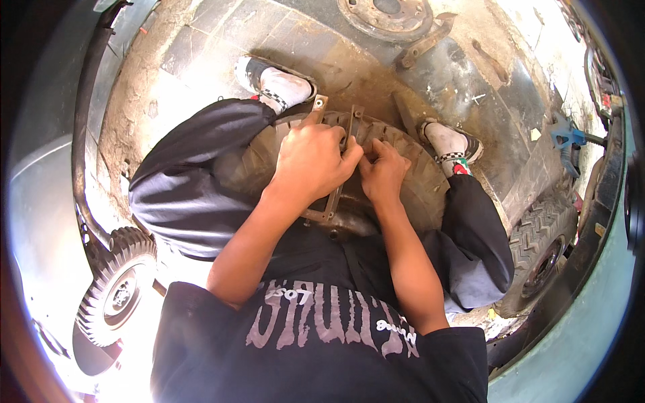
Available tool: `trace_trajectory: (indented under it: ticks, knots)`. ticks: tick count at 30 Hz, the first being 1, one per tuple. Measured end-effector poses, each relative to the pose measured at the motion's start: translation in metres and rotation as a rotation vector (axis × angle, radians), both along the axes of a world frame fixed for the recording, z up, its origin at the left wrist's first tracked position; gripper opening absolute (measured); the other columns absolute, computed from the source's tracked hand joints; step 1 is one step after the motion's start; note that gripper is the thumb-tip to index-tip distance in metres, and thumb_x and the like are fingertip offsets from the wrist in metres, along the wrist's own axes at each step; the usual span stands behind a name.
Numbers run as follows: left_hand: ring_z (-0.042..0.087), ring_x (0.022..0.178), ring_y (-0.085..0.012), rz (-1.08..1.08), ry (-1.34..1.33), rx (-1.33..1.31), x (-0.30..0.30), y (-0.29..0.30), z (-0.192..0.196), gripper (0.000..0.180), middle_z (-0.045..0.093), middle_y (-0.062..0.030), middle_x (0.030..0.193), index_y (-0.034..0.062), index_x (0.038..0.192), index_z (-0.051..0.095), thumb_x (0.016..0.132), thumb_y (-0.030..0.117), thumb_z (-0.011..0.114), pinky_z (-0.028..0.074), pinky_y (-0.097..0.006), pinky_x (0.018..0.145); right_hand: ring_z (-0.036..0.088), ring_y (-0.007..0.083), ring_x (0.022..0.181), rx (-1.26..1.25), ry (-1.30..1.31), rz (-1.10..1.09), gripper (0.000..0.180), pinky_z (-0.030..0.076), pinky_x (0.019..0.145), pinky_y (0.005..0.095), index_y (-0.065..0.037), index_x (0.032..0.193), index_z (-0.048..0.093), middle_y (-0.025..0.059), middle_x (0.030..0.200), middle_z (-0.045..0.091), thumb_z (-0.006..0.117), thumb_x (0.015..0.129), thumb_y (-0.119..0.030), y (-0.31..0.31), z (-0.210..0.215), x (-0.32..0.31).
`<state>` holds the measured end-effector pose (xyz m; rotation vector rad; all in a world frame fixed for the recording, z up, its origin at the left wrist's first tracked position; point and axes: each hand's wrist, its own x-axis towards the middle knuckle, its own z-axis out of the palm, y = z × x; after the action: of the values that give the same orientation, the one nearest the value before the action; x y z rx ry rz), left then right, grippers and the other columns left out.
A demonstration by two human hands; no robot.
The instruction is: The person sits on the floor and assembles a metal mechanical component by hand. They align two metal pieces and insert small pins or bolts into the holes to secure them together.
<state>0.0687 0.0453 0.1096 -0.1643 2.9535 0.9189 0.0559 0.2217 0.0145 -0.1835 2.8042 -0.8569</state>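
Observation:
Over a worn tyre [423,168] lying between my legs, both hands are at a rusty flat-bar metal bracket [321,105]. It looks like a narrow frame with holes at its far ends and a crosspiece at the near end. My left hand [309,160] is closed round the bracket's left side, with its thumb and fingertips at the middle bar. Close beside it, my right hand [384,171] has its fingers bent and pinched together by the right bar. Whatever lies between those right fingertips is too small and covered to make out.
A round rusty wheel rim [388,17] and a metal arm piece [426,43] lie on the stained floor ahead. A treaded tyre [541,245] stands at right, below a blue metal tool [568,138]. Another wheel [121,295] is at left, by a dark bar [84,134].

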Motion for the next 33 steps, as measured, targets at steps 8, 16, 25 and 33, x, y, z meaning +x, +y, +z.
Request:
trace_trajectory:
  ticks: [8,16,25,33]
  knots:
    - [0.075,0.076,-0.0411,-0.017,-0.171,-0.096,-0.007,0.0,0.012,0.043,0.074,-0.0243,0.079,0.0029,0.081,0.081,0.094,0.04,0.063,0.062,-0.049,0.076,0.068,0.0364,0.096,-0.082,0.016,-0.031,0.022,0.039,0.087,0.0528,-0.012,0.093,0.074,0.0102,0.093,0.073,0.085,0.086,-0.03,-0.017,-0.005,-0.042]
    - [0.075,0.074,-0.0408,-0.018,-0.115,-0.089,-0.002,0.002,0.008,0.042,0.075,-0.0231,0.079,0.005,0.082,0.082,0.093,0.041,0.063,0.062,-0.05,0.075,0.065,0.0343,0.105,0.034,-0.017,0.023,0.021,0.036,0.096,0.0591,-0.011,0.094,0.075,0.0079,0.097,0.076,0.083,0.088,-0.03,-0.004,0.016,0.009]
    - [0.073,0.075,-0.043,-0.002,-0.176,-0.128,-0.009,0.003,0.016,0.032,0.075,-0.0259,0.09,0.0054,0.082,0.082,0.093,0.033,0.068,0.06,-0.05,0.073,0.063,0.0355,0.106,0.13,-0.029,0.048,0.027,0.035,0.097,0.0593,-0.01,0.097,0.075,0.0089,0.096,0.075,0.083,0.088,-0.035,-0.01,0.016,0.021]
    - [0.072,0.073,-0.0443,-0.016,-0.125,-0.077,-0.007,0.0,0.006,0.036,0.074,-0.0271,0.086,0.0036,0.081,0.082,0.094,0.034,0.068,0.059,-0.052,0.072,0.066,0.0369,0.103,0.026,-0.03,-0.088,0.022,0.036,0.098,0.0602,-0.012,0.09,0.079,0.0109,0.096,0.077,0.085,0.086,-0.032,-0.024,0.01,-0.042]
